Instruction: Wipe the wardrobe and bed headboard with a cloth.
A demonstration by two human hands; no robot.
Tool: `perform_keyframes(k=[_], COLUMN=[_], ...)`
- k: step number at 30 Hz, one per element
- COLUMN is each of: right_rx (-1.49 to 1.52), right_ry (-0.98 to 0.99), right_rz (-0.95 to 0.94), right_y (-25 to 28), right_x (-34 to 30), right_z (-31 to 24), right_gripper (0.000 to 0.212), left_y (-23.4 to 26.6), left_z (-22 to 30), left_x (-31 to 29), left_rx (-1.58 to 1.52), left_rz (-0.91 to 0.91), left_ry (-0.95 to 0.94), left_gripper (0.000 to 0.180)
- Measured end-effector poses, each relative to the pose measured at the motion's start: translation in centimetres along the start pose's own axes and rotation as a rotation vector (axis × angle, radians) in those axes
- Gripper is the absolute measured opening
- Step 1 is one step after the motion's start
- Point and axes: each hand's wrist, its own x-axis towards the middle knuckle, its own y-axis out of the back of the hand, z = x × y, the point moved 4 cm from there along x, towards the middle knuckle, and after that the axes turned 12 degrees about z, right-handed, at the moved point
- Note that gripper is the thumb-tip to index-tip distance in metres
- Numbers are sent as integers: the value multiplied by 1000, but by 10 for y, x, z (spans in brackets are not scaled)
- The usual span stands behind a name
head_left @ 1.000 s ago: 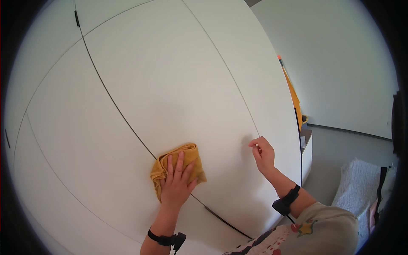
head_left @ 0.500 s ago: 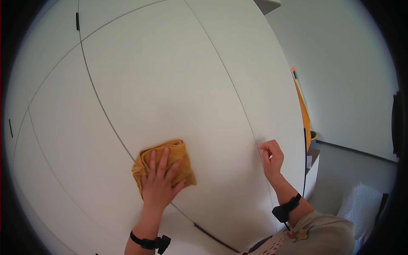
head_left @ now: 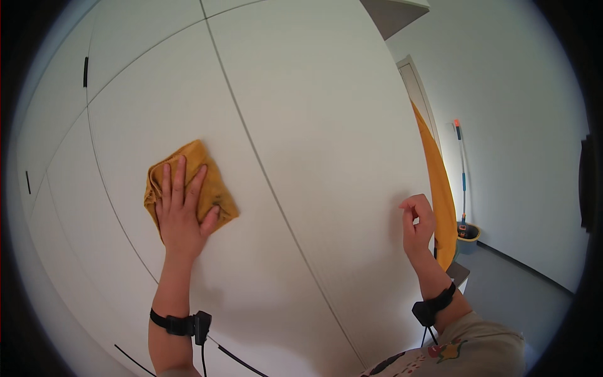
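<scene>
My left hand [head_left: 182, 213] lies flat with its fingers spread on a folded mustard-yellow cloth [head_left: 210, 182], pressing it against a white cabinet door [head_left: 270, 94]. Dark smudges show on the cloth beside my thumb. On the right, my right hand [head_left: 418, 223] is loosely curled with the fingertips bent in and nothing visible in it. It is up beside the white cabinet front; whether it touches the surface I cannot tell. Each of my forearms wears a black strap with a small device and a cable.
Dark seams divide the tall cabinet front, with black handles [head_left: 86, 72] at left and more low down. Beyond its right edge hang an orange-yellow cloth or curtain [head_left: 443, 195] and a mop [head_left: 463, 169] standing in a bucket [head_left: 468, 235] by the wall. A grey box-like corner [head_left: 396, 16] juts out above.
My left hand and the yellow cloth have moved up and left over the door. The view has shifted right, bringing the mop and bucket into sight. My right hand stays curled.
</scene>
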Motion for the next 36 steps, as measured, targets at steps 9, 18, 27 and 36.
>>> perform_keyframes(k=[9,18,27,36], right_rx=[-85,-337,-207,-105], right_ry=[-31,328,44,-130], right_rz=[-89,-116,-156,-304], right_y=[-2,-17,-48,-63], right_x=[-45,-54,-78,-119], right_z=[55,106,195,208], right_gripper=[19,15,18,21], left_y=[-75,-135,-196,-258], left_z=[-20,-1,-15,-51], left_x=[-41,-97,-162,-170], left_rx=[-56,-93,-14,46], left_rz=[28,6,100,162], left_ry=[60,124,232,357], left_gripper=[68,66,65,59])
